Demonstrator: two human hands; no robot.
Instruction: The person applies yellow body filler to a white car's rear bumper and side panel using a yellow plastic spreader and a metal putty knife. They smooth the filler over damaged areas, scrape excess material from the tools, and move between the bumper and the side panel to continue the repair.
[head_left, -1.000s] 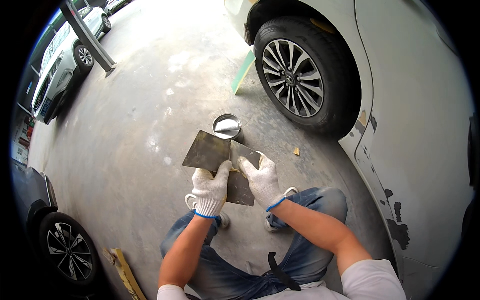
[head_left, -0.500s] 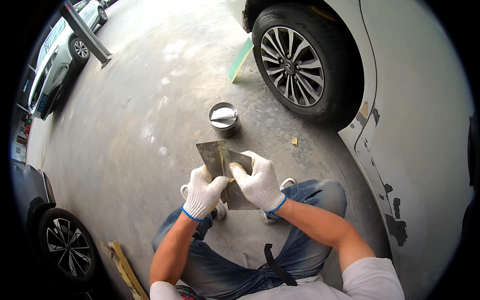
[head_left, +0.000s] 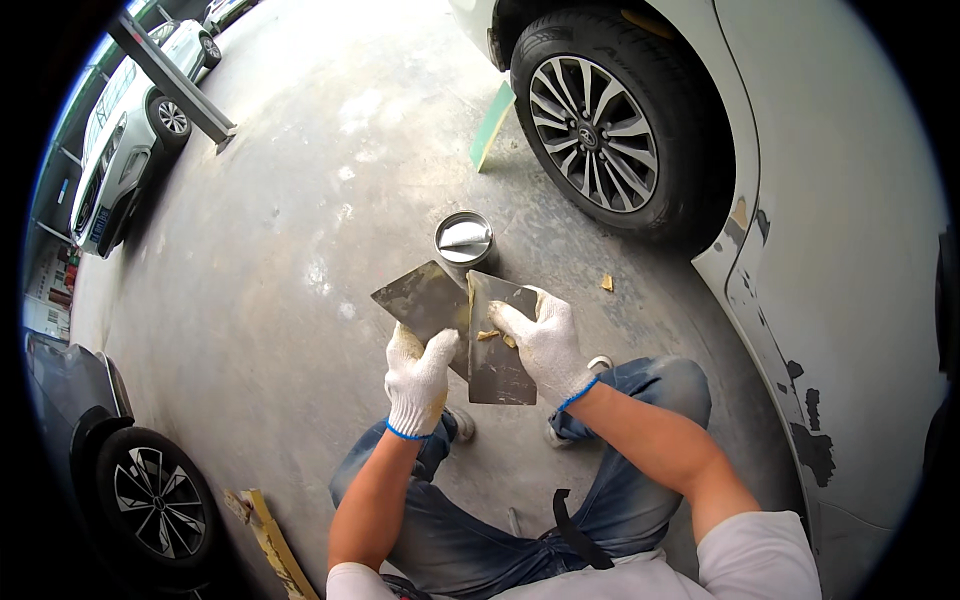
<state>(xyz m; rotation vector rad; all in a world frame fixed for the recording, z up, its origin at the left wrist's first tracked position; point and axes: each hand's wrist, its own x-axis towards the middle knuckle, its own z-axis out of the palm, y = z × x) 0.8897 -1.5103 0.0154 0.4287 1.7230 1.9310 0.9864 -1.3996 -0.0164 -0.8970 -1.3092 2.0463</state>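
My left hand [head_left: 415, 375], in a white knitted glove, grips a dark, stained metal spreader plate [head_left: 420, 295], tilted with a corner upward. My right hand [head_left: 540, 345], gloved the same way, holds another metal plate [head_left: 502, 378] upright beside it, thumb on its face. Small lumps of yellowish paste [head_left: 488, 335] lie on the right-hand plate near the thumb, and a thin streak of it runs along the inner edge. Just beyond the plates a round metal can [head_left: 463, 228] with a silvery thing across its top stands on the concrete floor.
A white car with patchy scraped panels [head_left: 840, 250] and a wheel [head_left: 592, 135] is at my right. A green board [head_left: 492, 128] leans by that tire. A dark car [head_left: 75, 390], a yellow-stained strip [head_left: 275, 540], a post [head_left: 175, 85], another white car [head_left: 120, 140] and a yellow scrap [head_left: 607, 283] surround me.
The two plates moved down and closed over each other, then came up and apart. The left one now tilts outward, and paste lumps show on the right one.
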